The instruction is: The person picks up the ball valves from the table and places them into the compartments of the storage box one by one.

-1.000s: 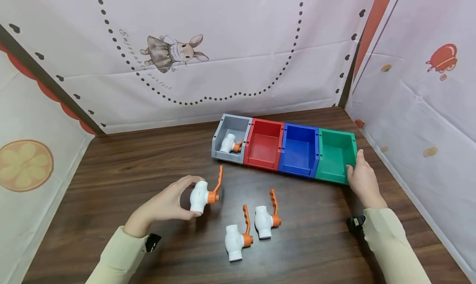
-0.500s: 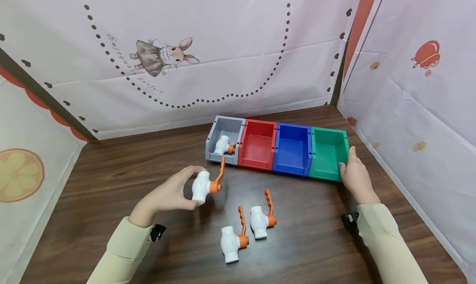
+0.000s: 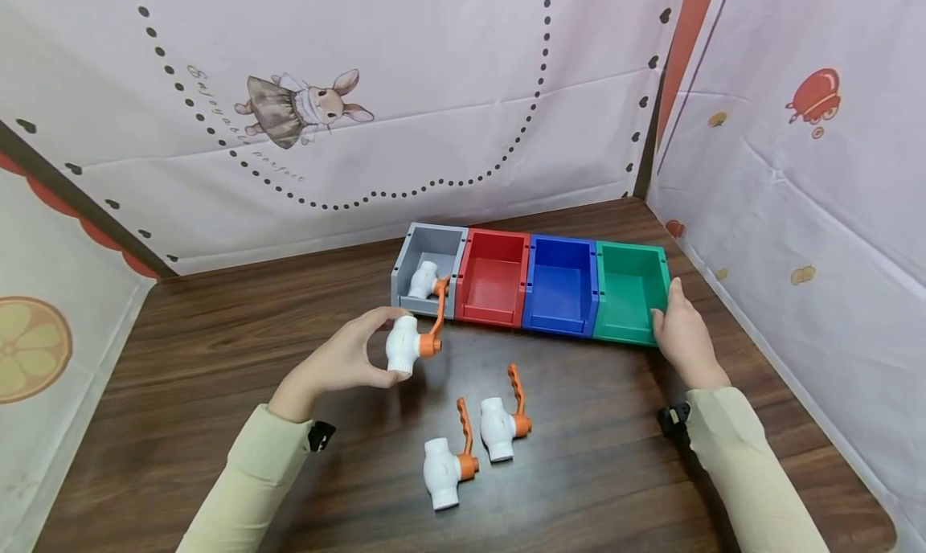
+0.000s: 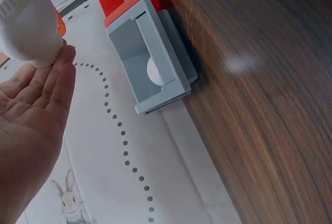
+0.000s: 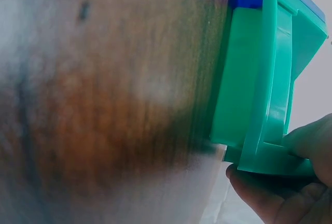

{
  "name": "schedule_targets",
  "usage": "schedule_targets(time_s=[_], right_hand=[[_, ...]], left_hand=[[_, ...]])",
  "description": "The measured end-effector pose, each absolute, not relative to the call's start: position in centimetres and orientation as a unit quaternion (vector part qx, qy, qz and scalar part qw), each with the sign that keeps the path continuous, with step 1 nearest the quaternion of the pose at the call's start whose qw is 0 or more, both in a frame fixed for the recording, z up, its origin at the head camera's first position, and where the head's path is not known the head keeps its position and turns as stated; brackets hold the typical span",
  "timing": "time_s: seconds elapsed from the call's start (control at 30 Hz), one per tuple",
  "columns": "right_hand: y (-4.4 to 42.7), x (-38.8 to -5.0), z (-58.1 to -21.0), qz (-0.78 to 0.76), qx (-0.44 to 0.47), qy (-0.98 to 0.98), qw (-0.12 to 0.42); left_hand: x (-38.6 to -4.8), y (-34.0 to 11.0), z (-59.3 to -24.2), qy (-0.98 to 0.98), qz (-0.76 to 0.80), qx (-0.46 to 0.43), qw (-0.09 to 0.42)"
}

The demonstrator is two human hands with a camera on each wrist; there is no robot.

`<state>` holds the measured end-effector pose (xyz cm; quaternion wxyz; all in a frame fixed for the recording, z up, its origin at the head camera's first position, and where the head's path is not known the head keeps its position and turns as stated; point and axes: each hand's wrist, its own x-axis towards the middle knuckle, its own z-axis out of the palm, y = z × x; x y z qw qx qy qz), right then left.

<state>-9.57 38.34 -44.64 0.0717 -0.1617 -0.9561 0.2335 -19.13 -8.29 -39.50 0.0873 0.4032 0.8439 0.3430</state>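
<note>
My left hand (image 3: 346, 358) pinches a white ball valve (image 3: 402, 346) by its two ends, thumb at the near end and fingers at the far one. Its orange lever points away, above the front of the grey bin (image 3: 463, 257). Inside that bin lies another white valve (image 3: 423, 280). My right hand (image 3: 687, 337) grips the right wall of the green bin (image 3: 632, 333); in the right wrist view the thumb is inside the green bin (image 5: 252, 115) and fingers are outside. Two more valves, one nearer (image 3: 440, 473) and one farther (image 3: 497, 429), lie on the table.
Between the grey and green bins stand a red bin (image 3: 494, 280) and a blue bin (image 3: 561, 288), joined in one row. A printed cloth (image 3: 434, 95) hangs behind the brown wooden table (image 3: 239, 320), with more cloth at both sides.
My left hand has carried the valve away from me and a little right, closer to the grey bin. My right hand keeps its hold on the green bin. The head view has shifted slightly.
</note>
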Motion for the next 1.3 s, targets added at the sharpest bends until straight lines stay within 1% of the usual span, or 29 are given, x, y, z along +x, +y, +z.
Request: schedule_targets(time_s=[0.4,0.63,0.87,1.13,1.3], right_hand=[[38.2,-9.4,-44.5,0.229,-0.161,-0.957,0.083],[38.2,-9.4,-44.4,0.231,-0.167,-0.955,0.076],[38.2,-9.4,-44.6,0.229,-0.158,-0.958,0.075],[38.2,-9.4,-44.6,0.229,-0.160,-0.957,0.074],[38.2,-9.4,-44.5,0.230,-0.161,-0.957,0.075]], left_hand=[[-20.1,-6.1,-40.1,0.841,0.368,0.392,0.057],[-20.9,-4.5,-40.0,0.847,0.360,0.388,0.045],[-21.6,-3.2,-39.4,0.846,0.363,0.388,0.047],[-23.0,-1.5,-39.2,0.838,0.352,0.417,0.030],[-23.9,-0.4,-39.0,0.843,0.333,0.421,0.039]])
